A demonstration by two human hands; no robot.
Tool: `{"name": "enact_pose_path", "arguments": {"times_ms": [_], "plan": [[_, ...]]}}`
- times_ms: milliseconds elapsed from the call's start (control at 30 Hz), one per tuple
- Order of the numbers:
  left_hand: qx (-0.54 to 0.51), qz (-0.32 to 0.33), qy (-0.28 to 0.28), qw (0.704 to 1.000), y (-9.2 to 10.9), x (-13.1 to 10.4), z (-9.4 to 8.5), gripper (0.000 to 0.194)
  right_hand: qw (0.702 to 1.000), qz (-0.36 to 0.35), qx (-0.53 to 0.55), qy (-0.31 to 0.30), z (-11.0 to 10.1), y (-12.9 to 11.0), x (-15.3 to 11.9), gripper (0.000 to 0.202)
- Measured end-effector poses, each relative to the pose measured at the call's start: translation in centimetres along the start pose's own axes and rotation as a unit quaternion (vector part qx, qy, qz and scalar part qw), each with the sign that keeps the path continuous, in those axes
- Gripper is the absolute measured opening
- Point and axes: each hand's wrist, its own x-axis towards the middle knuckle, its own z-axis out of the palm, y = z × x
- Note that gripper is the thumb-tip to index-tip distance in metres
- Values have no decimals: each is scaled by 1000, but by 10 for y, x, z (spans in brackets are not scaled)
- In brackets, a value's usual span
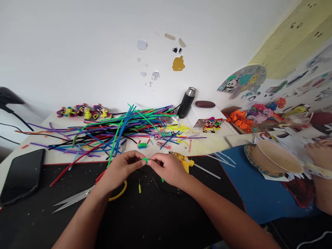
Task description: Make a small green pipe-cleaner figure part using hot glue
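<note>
Left hand [123, 170] and right hand [168, 168] pinch a green piece [146, 160], fingertips nearly closed; it is above the black mat [155, 214], near its far edge; open scissors [86, 193] lie beneath the left forearm, toward the mat's left edge.
</note>
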Motion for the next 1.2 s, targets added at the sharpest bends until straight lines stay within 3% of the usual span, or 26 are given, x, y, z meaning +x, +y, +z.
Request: {"name": "enact_pose_path", "arguments": {"times_ms": [300, 600, 1200], "plan": [[-84, -28, 38, 995, 3, 1, 5, 34, 995, -11, 96, 11, 12, 8, -3, 24], [-166, -45, 48, 984, -5, 4, 9, 37, 993, -9, 112, 21, 17, 9, -5, 26], [-357, -62, 101, 927, -9, 6, 31, 36, 968, 33, 237, 68, 39, 7, 1, 34]]}}
